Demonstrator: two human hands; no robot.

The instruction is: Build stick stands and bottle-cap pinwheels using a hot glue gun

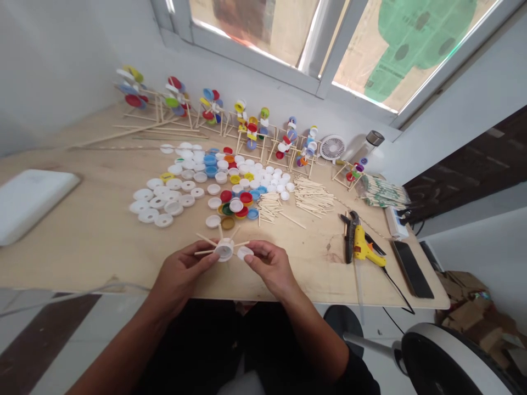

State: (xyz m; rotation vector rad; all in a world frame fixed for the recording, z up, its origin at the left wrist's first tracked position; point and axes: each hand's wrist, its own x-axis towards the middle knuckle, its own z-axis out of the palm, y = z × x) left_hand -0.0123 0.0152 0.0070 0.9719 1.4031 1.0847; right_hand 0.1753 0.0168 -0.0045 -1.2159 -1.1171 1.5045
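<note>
Near the table's front edge, my left hand (185, 267) is closed on a hub (224, 250) made of a white bottle cap with several thin wooden sticks sticking out like spokes. My right hand (269, 263) pinches a white bottle cap (244, 253) just right of the hub, at the spokes on that side. Whether this cap touches a stick, I cannot tell. Beyond my hands lie many loose caps, among them a brown cap (228, 223) and a white cap (213, 221) close to the spokes.
Finished cap wheels on stick frames (252, 129) line the wall. Piles of short sticks (313, 196) lie mid-table. At right are a yellow glue gun (366, 247) with a cord, a black phone (411, 269), a power strip (396, 222), a small fan (332, 148) and a bottle (366, 147).
</note>
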